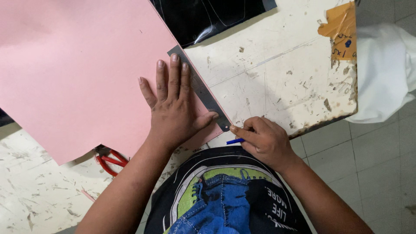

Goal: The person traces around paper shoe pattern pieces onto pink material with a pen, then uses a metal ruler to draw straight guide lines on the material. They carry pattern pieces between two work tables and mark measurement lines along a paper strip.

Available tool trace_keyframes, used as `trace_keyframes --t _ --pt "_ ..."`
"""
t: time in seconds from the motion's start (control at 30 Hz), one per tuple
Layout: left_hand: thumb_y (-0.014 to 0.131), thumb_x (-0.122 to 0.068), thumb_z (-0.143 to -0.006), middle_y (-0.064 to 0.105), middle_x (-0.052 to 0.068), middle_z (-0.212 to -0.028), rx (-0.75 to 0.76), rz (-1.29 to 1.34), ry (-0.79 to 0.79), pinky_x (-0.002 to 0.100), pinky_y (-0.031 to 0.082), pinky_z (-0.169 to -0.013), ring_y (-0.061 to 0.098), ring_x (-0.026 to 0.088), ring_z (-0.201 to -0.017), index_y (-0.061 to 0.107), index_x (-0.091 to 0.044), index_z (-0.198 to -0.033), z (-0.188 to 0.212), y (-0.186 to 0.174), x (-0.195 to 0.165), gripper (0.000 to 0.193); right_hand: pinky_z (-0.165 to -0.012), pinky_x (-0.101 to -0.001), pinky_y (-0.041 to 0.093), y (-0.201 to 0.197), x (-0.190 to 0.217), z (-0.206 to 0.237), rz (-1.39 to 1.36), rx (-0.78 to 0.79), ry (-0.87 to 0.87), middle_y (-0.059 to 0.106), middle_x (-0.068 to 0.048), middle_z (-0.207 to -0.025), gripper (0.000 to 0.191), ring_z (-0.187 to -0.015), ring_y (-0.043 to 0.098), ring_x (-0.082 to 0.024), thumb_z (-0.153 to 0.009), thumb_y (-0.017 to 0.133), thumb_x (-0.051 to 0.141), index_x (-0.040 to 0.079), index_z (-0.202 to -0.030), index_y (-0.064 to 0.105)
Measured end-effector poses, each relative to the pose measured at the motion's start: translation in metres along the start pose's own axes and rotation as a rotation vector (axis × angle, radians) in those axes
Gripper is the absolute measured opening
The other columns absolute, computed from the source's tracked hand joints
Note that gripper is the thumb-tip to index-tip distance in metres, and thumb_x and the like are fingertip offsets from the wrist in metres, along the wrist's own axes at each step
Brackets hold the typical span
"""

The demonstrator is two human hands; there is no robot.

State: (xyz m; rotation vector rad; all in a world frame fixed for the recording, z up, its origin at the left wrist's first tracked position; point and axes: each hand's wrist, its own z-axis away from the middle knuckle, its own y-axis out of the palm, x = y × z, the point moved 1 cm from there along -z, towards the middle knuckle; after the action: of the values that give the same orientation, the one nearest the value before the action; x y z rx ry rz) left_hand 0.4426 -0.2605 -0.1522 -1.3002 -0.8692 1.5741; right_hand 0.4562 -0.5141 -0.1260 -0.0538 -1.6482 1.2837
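A large pink paper sheet (pixel 73 69) covers the left of a worn white table (pixel 277 73). A grey metal ruler (pixel 203 93) lies along the sheet's right edge. My left hand (pixel 173 106) presses flat on the paper, fingers spread, thumb and fingertips touching the ruler. My right hand (pixel 264 141) is closed around a blue pen (pixel 235 141), its tip end hidden at the ruler's near end by the paper's lower corner.
Red-handled scissors (pixel 110 161) poke out from under the pink sheet at the table's near edge. A black glossy sheet (pixel 208 17) lies at the back. Brown tape (pixel 340 28) sticks to the right corner beside white cloth (pixel 383 71). Grey floor tiles lie on the right.
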Motion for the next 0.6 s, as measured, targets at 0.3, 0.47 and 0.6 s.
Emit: trace_keyframes --t 0.3,0.47,0.6 --pt "0.052 -0.089 -0.084 0.007 0.025 -0.172 -0.007 0.004 0.005 0.066 -0.022 -0.113 -0.013 0.036 -0.155 0.027 0.008 -0.162 -0.0002 0.0037 0.0012 0.127 -0.063 -0.0334 0.052 0.002 -0.0021 -0.0001 -0.01 0.028 0.013 0.062 -0.001 -0.09 0.046 -0.077 0.063 -0.017 -0.069 0.085 0.008 0.018 -0.113 0.078" --pt "0.049 -0.089 -0.087 0.009 0.024 -0.173 -0.026 -0.032 0.013 0.065 -0.021 -0.115 -0.01 0.037 -0.158 0.029 0.007 -0.163 0.003 0.0066 0.004 0.125 -0.063 -0.0344 0.052 0.0002 0.0001 -0.0013 0.011 0.001 0.011 0.062 -0.001 -0.088 0.043 -0.076 0.062 -0.018 -0.069 0.084 0.01 0.017 -0.11 0.079" --pt "0.048 -0.09 -0.087 0.011 0.024 -0.172 -0.06 -0.024 0.023 0.065 -0.02 -0.115 -0.008 0.038 -0.158 0.032 0.007 -0.162 0.0025 0.0087 0.0059 0.123 -0.06 -0.0339 0.051 -0.0002 0.0015 -0.0052 -0.009 0.018 0.055 0.062 -0.001 -0.085 0.041 -0.071 0.063 -0.017 -0.067 0.084 0.011 0.018 -0.107 0.08"
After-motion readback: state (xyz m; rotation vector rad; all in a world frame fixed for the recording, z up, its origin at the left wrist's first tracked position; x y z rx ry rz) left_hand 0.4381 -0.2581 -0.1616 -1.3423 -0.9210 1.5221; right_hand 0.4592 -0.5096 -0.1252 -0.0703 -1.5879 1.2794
